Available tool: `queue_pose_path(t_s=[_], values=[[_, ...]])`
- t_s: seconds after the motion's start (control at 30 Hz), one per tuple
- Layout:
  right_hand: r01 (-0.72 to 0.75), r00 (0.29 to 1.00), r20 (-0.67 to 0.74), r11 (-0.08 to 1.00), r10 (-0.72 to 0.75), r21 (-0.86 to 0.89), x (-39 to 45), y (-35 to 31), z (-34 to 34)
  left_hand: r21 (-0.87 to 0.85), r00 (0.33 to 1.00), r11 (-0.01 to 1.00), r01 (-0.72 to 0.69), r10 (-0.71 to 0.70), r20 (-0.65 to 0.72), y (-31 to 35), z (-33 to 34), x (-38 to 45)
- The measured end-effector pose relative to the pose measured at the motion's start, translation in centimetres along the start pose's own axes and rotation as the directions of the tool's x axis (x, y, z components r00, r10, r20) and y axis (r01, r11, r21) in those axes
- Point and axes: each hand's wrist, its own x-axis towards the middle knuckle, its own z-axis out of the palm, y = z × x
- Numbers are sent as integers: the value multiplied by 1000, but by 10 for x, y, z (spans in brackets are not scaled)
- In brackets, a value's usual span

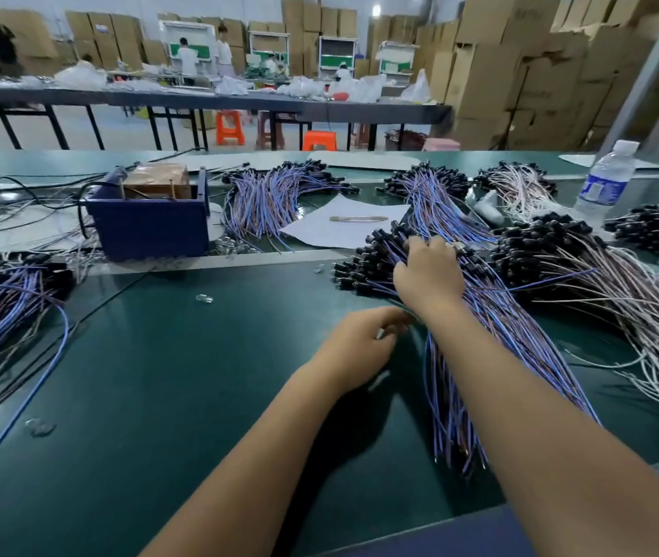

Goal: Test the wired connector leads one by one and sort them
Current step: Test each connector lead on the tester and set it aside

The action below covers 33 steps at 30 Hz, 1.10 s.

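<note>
We have our right hand (429, 275) laid on the bundle of blue and purple leads (476, 315) that lies just right of the blue tester box (146, 219) across the green bench (159, 375), fingers curled down among the black connector heads (368, 259) — whether they pinch 1 lead or only rest on the heap we cannot tell. The bundle's long axis runs from those heads, which point away from us and toward the box, down to the bare wire tips nearest us; the grip sits at the head end, so nearly all the length trails below the wrist. Our left hand (360, 347) lies nearer us than the right, fingers curled at the bundle's edge, though what they hold is hidden. We count 2 more blue and purple bundles beyond the box's far right corner, 1 to its left, and pale pink leads (621, 291) farther right, beside 1 water bottle (605, 182) and 1 white sheet (343, 223).
</note>
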Motion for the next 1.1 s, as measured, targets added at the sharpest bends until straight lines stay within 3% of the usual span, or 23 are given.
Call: queue_pose_path(t_s=[0.13, 0.27, 0.43, 0.47, 0.53, 0.63, 0.7, 0.77, 0.87, 0.93, 1.0, 1.1], values=[[130, 985, -131, 980, -111, 151, -14, -61, 13, -36, 988, 994, 101, -104, -114, -22, -43, -18], [254, 967, -119, 901, -226, 352, -37, -137, 42, 26, 936, 979, 204, -187, -300, -52, -93, -43], [196, 965, -3, 714, -262, 672, -64, -210, 68, 136, 815, 925, 356, -235, -529, -83, -150, -79], [194, 960, 7, 684, -279, 703, -70, -219, 73, 213, 777, 887, 410, -217, -590, -90, -161, -84], [184, 948, 41, 646, -317, 741, -83, -230, 84, 359, 683, 712, 604, -230, -694, -104, -178, -94], [219, 907, 105, 669, -408, 710, -96, -233, 100, 367, 550, 438, 820, -430, -716, -118, -195, -107], [240, 890, 112, 663, -441, 709, -96, -232, 104, 293, 465, 373, 880, -556, -689, -122, -201, -107], [229, 889, 114, 647, -443, 727, -95, -230, 104, 245, 425, 359, 900, -605, -673, -122, -205, -101], [213, 887, 125, 635, -444, 742, -95, -228, 105, 218, 403, 377, 900, -531, -746, -125, -204, -90], [231, 882, 114, 631, -457, 741, -97, -228, 106, 198, 413, 465, 863, -423, -807, -128, -203, -88], [240, 876, 98, 603, -473, 760, -97, -229, 106, 243, 477, 607, 757, -258, -840, -127, -201, -87], [118, 899, 116, 490, -422, 863, -96, -231, 101, 374, 653, 779, 504, -60, -755, -115, -196, -82]])
